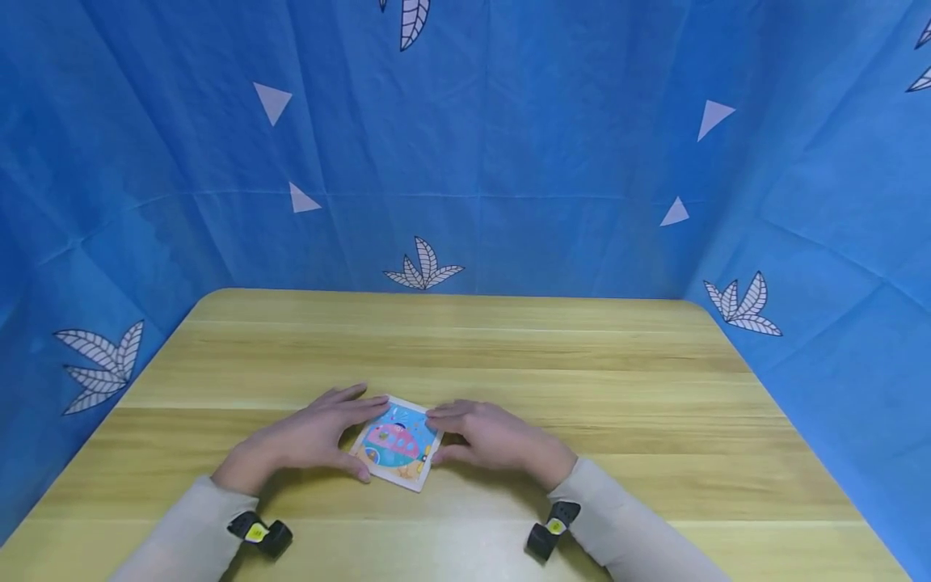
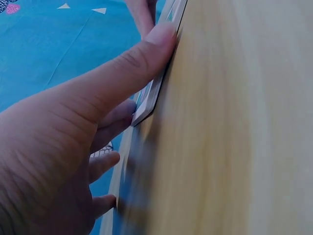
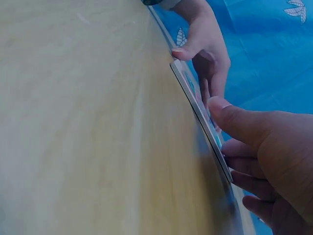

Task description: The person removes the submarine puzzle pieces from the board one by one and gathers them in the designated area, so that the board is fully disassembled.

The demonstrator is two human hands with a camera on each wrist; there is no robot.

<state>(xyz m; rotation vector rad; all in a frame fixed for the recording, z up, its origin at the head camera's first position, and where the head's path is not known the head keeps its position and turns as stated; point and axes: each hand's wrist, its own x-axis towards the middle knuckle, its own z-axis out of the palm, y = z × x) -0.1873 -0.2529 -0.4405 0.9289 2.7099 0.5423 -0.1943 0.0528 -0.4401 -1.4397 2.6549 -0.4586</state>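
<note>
A small, thin square picture board [image 1: 396, 444] with a pale border lies turned at an angle near the middle of the table. Its print shows a pink, rounded shape on blue. At its left side, my left hand [image 1: 320, 432] holds it with the thumb at the lower left corner and fingers at the upper corner. Opposite, my right hand [image 1: 490, 436] holds the right side, fingers at the top right corner and thumb along the edge. The left wrist view shows the board edge [image 2: 151, 95] beside the left thumb. In the right wrist view both hands meet the board [image 3: 200, 110].
The light wood-grain table [image 1: 618, 388] spreads out around the hands. Behind it and along both sides hangs a blue cloth [image 1: 480, 145] with white leaves and triangles. Each wrist wears a strap with a small black device, left [image 1: 269, 535] and right [image 1: 549, 533].
</note>
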